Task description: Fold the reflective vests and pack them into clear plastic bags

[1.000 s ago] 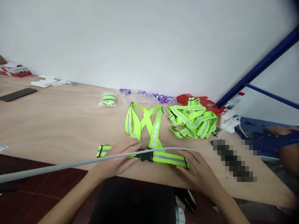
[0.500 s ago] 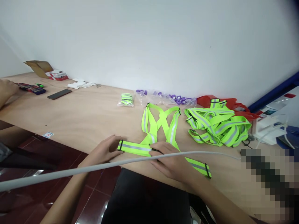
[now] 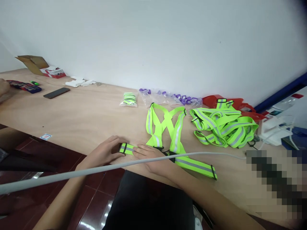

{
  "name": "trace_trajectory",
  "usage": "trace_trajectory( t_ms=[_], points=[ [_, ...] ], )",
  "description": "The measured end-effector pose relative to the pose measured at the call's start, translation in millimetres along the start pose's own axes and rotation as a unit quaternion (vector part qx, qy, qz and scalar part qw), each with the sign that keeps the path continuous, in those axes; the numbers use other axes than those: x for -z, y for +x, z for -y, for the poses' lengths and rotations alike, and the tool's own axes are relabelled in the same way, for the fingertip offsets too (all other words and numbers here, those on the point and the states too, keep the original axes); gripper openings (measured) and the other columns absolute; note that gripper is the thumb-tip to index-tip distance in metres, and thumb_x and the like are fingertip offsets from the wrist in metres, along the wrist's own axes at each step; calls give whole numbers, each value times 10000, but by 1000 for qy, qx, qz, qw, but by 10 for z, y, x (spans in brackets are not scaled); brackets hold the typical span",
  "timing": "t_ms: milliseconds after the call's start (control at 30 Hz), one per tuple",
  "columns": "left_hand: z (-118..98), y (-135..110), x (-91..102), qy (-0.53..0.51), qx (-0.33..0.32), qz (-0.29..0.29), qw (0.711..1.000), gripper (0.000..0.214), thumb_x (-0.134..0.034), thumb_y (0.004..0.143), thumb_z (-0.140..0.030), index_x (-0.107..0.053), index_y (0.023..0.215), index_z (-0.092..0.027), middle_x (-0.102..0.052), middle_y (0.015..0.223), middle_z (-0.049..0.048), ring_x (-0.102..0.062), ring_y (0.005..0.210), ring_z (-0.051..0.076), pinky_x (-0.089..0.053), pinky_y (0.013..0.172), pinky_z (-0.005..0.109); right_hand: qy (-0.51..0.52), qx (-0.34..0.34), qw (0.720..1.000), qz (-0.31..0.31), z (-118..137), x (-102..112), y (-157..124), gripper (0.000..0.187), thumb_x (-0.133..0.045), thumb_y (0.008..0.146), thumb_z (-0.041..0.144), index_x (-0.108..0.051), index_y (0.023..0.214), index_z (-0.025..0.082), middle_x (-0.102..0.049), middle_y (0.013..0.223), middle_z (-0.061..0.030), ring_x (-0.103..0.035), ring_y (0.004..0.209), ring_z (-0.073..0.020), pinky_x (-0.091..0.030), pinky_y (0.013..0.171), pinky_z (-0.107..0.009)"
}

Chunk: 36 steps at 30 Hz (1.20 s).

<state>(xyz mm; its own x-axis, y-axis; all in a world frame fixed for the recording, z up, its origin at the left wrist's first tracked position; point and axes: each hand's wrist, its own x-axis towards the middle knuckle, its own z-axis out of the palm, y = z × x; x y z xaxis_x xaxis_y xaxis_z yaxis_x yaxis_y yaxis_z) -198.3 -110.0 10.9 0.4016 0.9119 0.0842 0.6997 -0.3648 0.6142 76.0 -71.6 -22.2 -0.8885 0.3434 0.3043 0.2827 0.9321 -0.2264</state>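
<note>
A neon-yellow reflective harness lies flat on the wooden table, its shoulder straps crossed and its waist belt along the near edge. My left hand rests at the belt's left end, fingers curled against the black slider there. My right hand lies flat on the belt just right of it, fingers stretched out toward the left. The belt's right end lies free. A grey cable crosses in front of both hands.
A heap of more yellow harnesses lies to the right, red bags behind it. A bagged harness and bags of purple parts sit by the wall. A phone, a cardboard box and another person's hand are far left.
My right hand has slid left along the belt, from its right end to near my left hand. My left hand shifted to the belt's left end. The view has turned left.
</note>
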Motion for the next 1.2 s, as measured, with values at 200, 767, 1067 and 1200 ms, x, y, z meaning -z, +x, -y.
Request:
trace_trajectory(
  t_ms=[200, 767, 1067, 1200],
  points=[
    [-124, 48, 84, 47, -9, 2, 999, 553, -679, 928, -472, -521, 1426, -292, -548, 1453, 90, -532, 1338, 305, -475, 1118, 466, -24, -28, 999, -32, 102, 160, -97, 332, -486, 1050, 212, -647, 1336, 160, -618, 1463, -94, -521, 1406, -219, -414, 1208, -390],
    [-222, -12, 38, -19, 45, 16, 999, 464, -587, 964, -556, -614, 1364, -321, -632, 1383, 45, -581, 1261, 311, -489, 1081, 484, 43, -403, 914, -26, 38, 1029, -2198, 552, -525, 891, 206, -588, 1433, 294, -623, 1451, -55, -577, 1337, -310, -464, 1123, -538],
    [-199, 82, 52, -54, 33, -2, 998, 421, -663, 900, -568, -707, 1206, -283, -650, 1298, 76, -639, 1138, 287, -563, 978, 448, 77, -421, 902, -46, -48, 1122, -2293, 381, -570, 965, 425, -701, 1307, 320, -684, 1357, -63, -626, 1264, -326, -527, 1053, -491],
    [-78, 85, 99, -31, 32, 46, 998, 410, -641, 919, -552, -722, 1233, -300, -630, 1306, 76, -627, 1186, 286, -544, 1027, 432, 48, -403, 914, -28, -74, 1132, -2367, 370, -545, 970, 408, -719, 1286, 325, -686, 1317, -90, -649, 1209, -322, -546, 1015, -484]
  ],
)
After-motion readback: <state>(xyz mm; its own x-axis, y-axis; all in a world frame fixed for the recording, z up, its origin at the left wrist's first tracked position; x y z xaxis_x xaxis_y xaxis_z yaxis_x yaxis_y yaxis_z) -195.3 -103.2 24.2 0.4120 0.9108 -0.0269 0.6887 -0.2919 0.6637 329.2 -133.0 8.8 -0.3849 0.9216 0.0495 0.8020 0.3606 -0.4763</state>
